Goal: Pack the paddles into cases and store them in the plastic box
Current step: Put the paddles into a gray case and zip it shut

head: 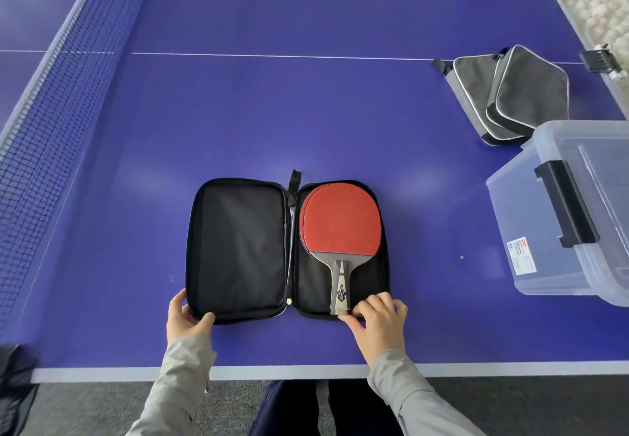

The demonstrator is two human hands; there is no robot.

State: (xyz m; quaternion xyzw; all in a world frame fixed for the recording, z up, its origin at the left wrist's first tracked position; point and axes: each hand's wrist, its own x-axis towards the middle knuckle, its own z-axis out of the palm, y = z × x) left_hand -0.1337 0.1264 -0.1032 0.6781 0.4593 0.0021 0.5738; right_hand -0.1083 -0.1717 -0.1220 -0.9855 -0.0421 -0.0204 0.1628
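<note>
- Head view: I see the case (238, 248) open flat, paddles (340, 217) stacked in its right half.
- The left hand (185, 319) grips its near-left corner; the right hand (377, 319) pinches the paddles' handle end.
- Lidded box (531, 214) right of the case.

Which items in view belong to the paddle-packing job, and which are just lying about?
In the job: open black case; red paddles in it; left hand gripping its corner; right hand at the handle end; grey cases; plastic box.
Lying about: net; bin of white balls; dark bag on the floor.
</note>
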